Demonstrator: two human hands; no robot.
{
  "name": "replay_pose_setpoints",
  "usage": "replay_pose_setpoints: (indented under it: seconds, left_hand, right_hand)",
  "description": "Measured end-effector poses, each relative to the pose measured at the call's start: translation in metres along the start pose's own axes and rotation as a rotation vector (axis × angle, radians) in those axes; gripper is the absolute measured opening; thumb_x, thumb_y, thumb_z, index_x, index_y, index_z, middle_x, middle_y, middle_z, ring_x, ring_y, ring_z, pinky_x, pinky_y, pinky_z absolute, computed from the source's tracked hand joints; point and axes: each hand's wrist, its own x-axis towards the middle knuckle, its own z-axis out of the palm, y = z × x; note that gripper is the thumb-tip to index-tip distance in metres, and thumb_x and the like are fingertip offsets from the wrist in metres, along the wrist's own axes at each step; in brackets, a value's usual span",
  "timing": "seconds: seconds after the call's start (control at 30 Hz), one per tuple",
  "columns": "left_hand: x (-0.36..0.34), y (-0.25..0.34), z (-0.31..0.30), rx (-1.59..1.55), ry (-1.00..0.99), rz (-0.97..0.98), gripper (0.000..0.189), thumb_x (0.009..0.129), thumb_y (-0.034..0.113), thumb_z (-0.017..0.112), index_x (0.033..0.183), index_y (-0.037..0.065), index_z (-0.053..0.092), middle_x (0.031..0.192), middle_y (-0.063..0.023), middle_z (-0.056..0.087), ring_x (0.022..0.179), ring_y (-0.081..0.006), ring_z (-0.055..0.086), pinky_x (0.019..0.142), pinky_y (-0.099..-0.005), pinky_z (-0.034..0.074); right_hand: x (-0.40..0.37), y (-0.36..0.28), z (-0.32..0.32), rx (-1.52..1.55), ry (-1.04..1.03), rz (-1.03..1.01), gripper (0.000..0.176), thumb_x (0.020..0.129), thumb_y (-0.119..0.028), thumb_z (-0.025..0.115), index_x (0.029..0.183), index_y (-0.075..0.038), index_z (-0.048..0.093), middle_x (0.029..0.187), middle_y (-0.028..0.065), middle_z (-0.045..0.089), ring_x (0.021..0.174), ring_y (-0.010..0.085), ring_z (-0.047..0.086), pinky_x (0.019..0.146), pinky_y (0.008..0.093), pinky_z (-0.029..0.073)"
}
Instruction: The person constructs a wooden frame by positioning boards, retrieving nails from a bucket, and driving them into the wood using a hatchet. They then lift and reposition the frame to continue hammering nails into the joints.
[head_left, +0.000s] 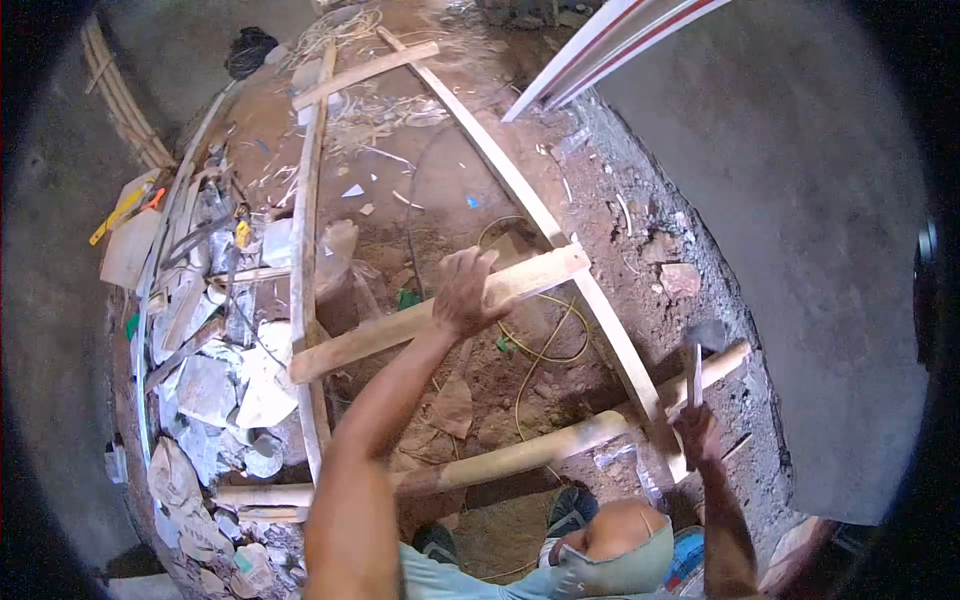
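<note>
My left hand [465, 290] grips a flat wooden crosspiece [540, 274] near its middle, fingers over the board's far edge. The crosspiece lies across two long wooden rails, the left rail [305, 220] and the right rail [515, 185], and a small dark mark shows near its right end. In my right hand [697, 432] is a hammer [697, 375], closed in the fingers by its light handle, with the dark head upward. That hand is beside the lower end of the right rail, apart from the crosspiece.
Another crosspiece [365, 76] spans the rails at the far end. A round log [540, 447] runs under the near ends. Rubble and scraps [210, 390] lie on the left, with a yellow tool [122, 215]. A yellow cable [535, 355] loops over the dirt. A white-and-red panel [610, 50] leans at upper right.
</note>
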Motion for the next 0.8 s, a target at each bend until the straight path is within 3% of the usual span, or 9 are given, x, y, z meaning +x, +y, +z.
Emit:
replay_pose_setpoints:
  seconds: [0.13,0.27,0.33,0.4,0.43,0.5,0.67,0.73,0.8]
  left_hand:
    - [-0.109,-0.01,-0.086,0.026,-0.025,-0.067,0.067,0.077,0.043,0.071,0.127,0.007,0.047,0.123,-0.0177,0.046,0.115,-0.036,0.043,0.099,-0.0483,0.031]
    - [-0.264,0.016,-0.191,0.295,-0.124,-0.603,0.075,0.073,0.038,0.074,0.134,0.006,0.044,0.129,-0.0211,0.046,0.121,-0.0408,0.04,0.103,-0.0513,0.028]
    - [-0.352,0.033,-0.21,0.422,-0.118,-0.981,0.082,0.073,0.036,0.076,0.138,0.002,0.04,0.13,-0.0261,0.045,0.121,-0.0438,0.041,0.105,-0.0539,0.027]
    - [-0.451,0.041,-0.207,0.377,-0.346,-1.128,0.086,0.072,0.035,0.077,0.138,-0.003,0.037,0.129,-0.0304,0.044,0.121,-0.0454,0.042,0.106,-0.0526,0.029]
    - [-0.446,0.051,-0.212,0.375,-0.359,-1.131,0.086,0.072,0.035,0.077,0.138,-0.003,0.037,0.129,-0.0304,0.044,0.121,-0.0454,0.042,0.106,-0.0526,0.029]
    - [-0.431,0.071,-0.211,0.16,-0.232,-1.392,0.087,0.073,0.034,0.078,0.139,-0.004,0.035,0.131,-0.0315,0.043,0.123,-0.0461,0.041,0.104,-0.0504,0.033]
    - [-0.436,0.093,-0.213,0.298,-0.209,-1.246,0.081,0.074,0.03,0.076,0.138,0.002,0.035,0.129,-0.0317,0.047,0.118,-0.0479,0.046,0.097,-0.0511,0.039]
    - [-0.405,0.11,-0.23,0.166,-0.356,-1.618,0.081,0.073,0.03,0.077,0.139,0.006,0.035,0.118,-0.0318,0.055,0.108,-0.0491,0.053,0.092,-0.0519,0.043]
    - [-0.426,0.11,-0.23,0.159,-0.283,-1.528,0.08,0.073,0.03,0.077,0.138,0.008,0.036,0.114,-0.0311,0.057,0.105,-0.0489,0.055,0.089,-0.0525,0.044]
  right_hand:
    - [-0.03,-0.011,0.022,-0.056,0.076,-0.013,0.063,0.068,-0.031,0.083,0.108,0.003,0.049,0.079,0.0143,0.061,0.075,0.0312,0.062,0.064,0.0424,0.049]
    - [-0.022,0.013,0.043,-0.22,0.108,-0.056,0.076,0.06,-0.034,0.086,0.109,0.008,0.045,0.078,0.0156,0.062,0.071,0.0315,0.062,0.062,0.0415,0.05]
    - [-0.033,-0.02,0.039,-0.12,0.051,0.162,0.078,0.06,-0.035,0.085,0.11,0.01,0.045,0.078,0.0162,0.062,0.069,0.0306,0.062,0.06,0.0411,0.05]
    - [-0.038,-0.024,0.044,-0.083,0.103,0.055,0.086,0.06,-0.037,0.084,0.117,0.013,0.043,0.081,0.0183,0.062,0.072,0.032,0.062,0.062,0.0423,0.05]
    - [-0.041,-0.012,0.058,-0.266,0.159,0.051,0.08,0.066,-0.037,0.081,0.121,0.009,0.046,0.108,0.0279,0.062,0.095,0.0405,0.063,0.08,0.0463,0.052]
    - [-0.04,-0.012,0.057,-0.269,0.109,0.122,0.083,0.065,-0.039,0.081,0.122,0.008,0.046,0.11,0.0294,0.061,0.098,0.041,0.063,0.081,0.0468,0.052]
    - [-0.041,-0.045,0.044,-0.266,0.061,0.175,0.098,0.067,-0.05,0.079,0.131,0.013,0.039,0.109,0.0327,0.061,0.097,0.0432,0.064,0.081,0.0449,0.053]
    - [-0.046,-0.05,0.047,-0.23,0.067,0.2,0.1,0.066,-0.051,0.079,0.131,0.014,0.038,0.111,0.0324,0.061,0.098,0.0427,0.063,0.082,0.0447,0.053]
    - [-0.042,-0.056,0.046,-0.173,0.08,0.226,0.103,0.065,-0.052,0.079,0.131,0.016,0.037,0.114,0.0318,0.06,0.101,0.0416,0.063,0.085,0.0444,0.052]
